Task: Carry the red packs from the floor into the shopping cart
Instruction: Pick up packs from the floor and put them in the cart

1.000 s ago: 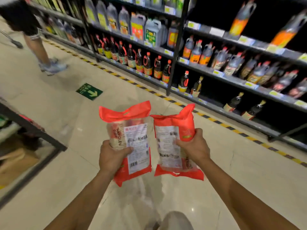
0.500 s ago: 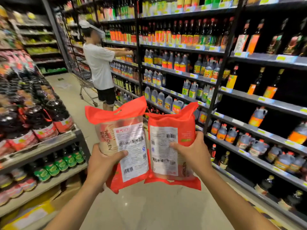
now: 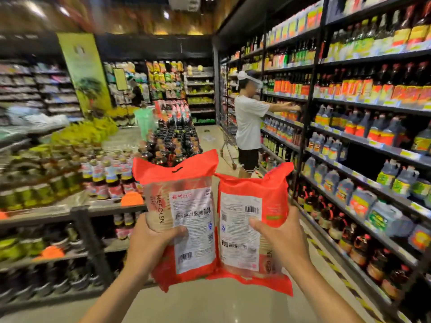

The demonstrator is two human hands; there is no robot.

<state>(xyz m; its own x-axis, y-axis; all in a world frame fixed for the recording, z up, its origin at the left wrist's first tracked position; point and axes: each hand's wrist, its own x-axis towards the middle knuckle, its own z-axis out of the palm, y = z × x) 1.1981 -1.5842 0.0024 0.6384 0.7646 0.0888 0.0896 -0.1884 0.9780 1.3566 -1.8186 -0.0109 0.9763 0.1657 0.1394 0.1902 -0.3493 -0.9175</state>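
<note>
I hold two red packs upright in front of me, side by side and touching. My left hand (image 3: 151, 241) grips the left red pack (image 3: 184, 206) by its left edge, thumb across the white label. My right hand (image 3: 279, 241) grips the right red pack (image 3: 247, 217) by its right edge. Both packs have white printed labels with barcodes facing me. A wire shopping cart (image 3: 227, 138) stands far down the aisle, beside a person at the shelves.
A person in a white shirt (image 3: 248, 122) reaches into the right-hand bottle shelves (image 3: 361, 148). A low display stand (image 3: 77, 210) stacked with bottles flanks the aisle on the left. Pale floor (image 3: 210, 304) runs ahead between them, with a yellow-black stripe along the right shelf base.
My view has risen from the floor and swung left down the aisle; the person and cart now appear ahead. Both packs stay in my hands, now closer together.
</note>
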